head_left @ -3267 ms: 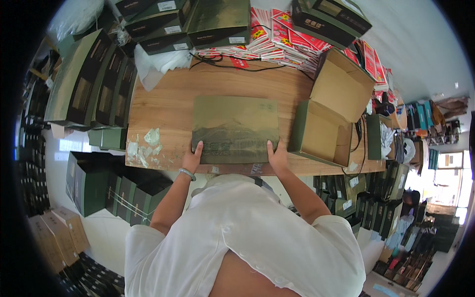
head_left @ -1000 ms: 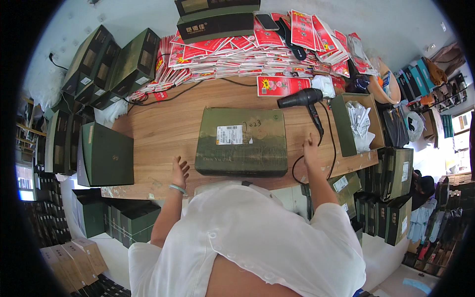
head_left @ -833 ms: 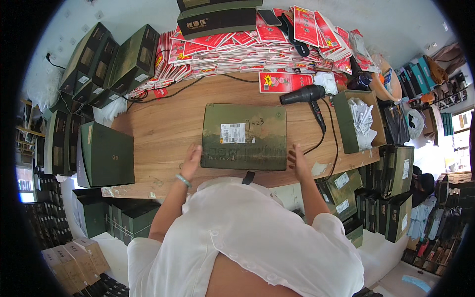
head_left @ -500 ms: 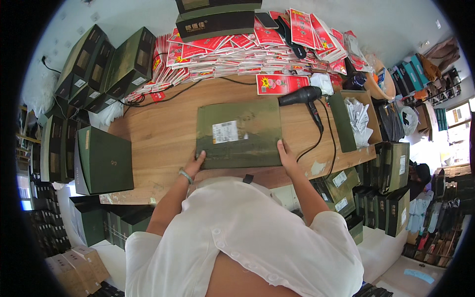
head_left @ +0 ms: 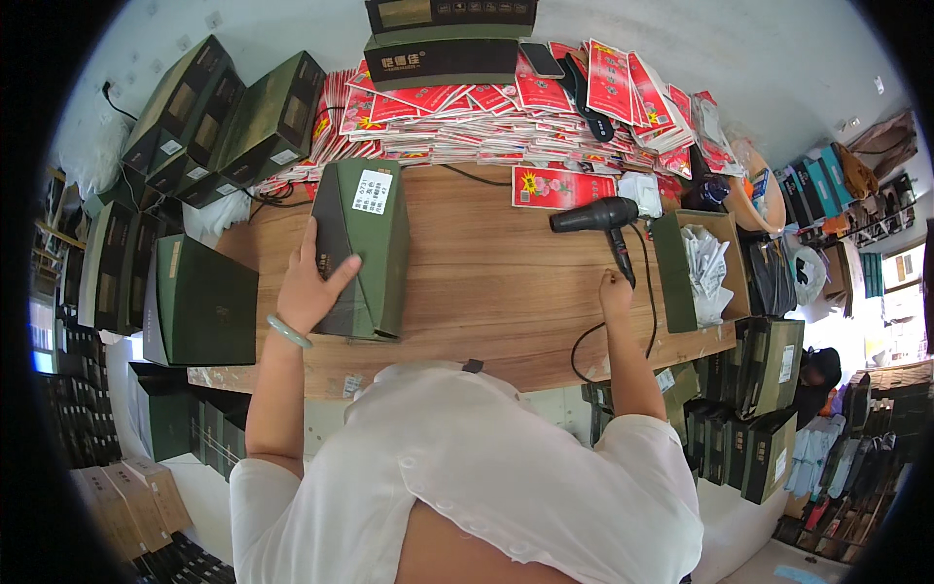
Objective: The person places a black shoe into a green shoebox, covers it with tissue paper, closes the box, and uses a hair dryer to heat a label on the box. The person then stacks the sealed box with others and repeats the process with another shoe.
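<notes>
A green and black shoe box point(head_left: 381, 255) with a white label on its end stands tilted on its edge, left of centre on the table. My left hand point(head_left: 316, 277) lies flat on its dark side, thumb and fingers spread, a pale bangle at the wrist. Toward the right, a black hair dryer point(head_left: 593, 215) rests with its nozzle pointing left and its handle toward me. The fingers of my right hand point(head_left: 614, 292) are closed around the lower end of that handle, beside the cord.
Stacked red printed packets point(head_left: 457, 136) line the table's back, with a phone point(head_left: 541, 60) and black insoles point(head_left: 587, 102) on top. An open box point(head_left: 678, 282) of crumpled white paper stands right. A green box point(head_left: 202, 302) stands left. The dryer's cord point(head_left: 577, 355) loops over the table.
The shoe box has been turned from lying flat onto its edge and shifted left. My right hand has left it and taken hold of the hair dryer's handle.
</notes>
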The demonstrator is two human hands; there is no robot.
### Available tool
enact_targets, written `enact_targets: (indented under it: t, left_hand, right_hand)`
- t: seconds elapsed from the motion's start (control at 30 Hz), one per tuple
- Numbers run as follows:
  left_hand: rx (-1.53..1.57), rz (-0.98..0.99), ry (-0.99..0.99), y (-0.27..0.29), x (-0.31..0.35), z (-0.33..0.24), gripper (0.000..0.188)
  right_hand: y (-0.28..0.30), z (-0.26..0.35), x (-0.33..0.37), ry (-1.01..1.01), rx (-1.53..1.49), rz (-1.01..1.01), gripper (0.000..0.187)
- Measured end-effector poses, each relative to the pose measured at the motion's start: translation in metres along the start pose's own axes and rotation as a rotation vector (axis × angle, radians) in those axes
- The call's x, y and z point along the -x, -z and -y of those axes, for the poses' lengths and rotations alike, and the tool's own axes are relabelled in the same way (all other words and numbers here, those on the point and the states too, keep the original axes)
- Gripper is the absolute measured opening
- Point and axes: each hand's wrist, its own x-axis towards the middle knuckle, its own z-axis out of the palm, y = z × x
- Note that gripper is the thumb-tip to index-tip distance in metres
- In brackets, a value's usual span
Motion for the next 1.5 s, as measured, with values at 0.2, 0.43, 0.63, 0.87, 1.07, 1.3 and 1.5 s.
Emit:
enact_targets:
  t: [0.2, 0.43, 0.63, 0.87, 1.07, 1.3, 1.5]
  left_hand:
    - [-0.420, -0.046, -0.270, 0.000, 0.021, -0.018, 0.090]
    - [-0.707, 0.054, -0.158, 0.006, 0.058, -0.042, 0.108]
    - [-0.749, 0.048, -0.170, -0.017, 0.065, -0.059, 0.130]
    - [-0.742, 0.145, -0.235, -0.026, 0.065, -0.079, 0.128]
    - [-0.652, 0.079, -0.346, -0.025, 0.072, -0.076, 0.118]
    - [-0.559, -0.034, -0.391, -0.035, 0.085, -0.074, 0.119]
    - [-0.480, -0.151, -0.447, -0.040, 0.094, -0.067, 0.109]
  right_hand:
    - [-0.027, -0.065, -0.095, -0.057, 0.226, 0.017, 0.061]
    - [-0.062, -0.077, -0.162, 0.025, 0.051, 0.280, 0.096]
    - [-0.080, -0.056, -0.174, -0.421, -0.501, 0.607, 0.051]
    - [-0.057, -0.020, -0.084, -0.467, -1.105, 0.670, 0.027]
    - [0.067, 0.060, 0.046, -0.046, -0.990, 0.514, 0.039]
    - [0.188, 0.101, 0.132, 0.418, -0.736, 0.478, 0.059]
    - [0.211, 0.129, 0.172, 0.439, -0.425, 0.467, 0.067]
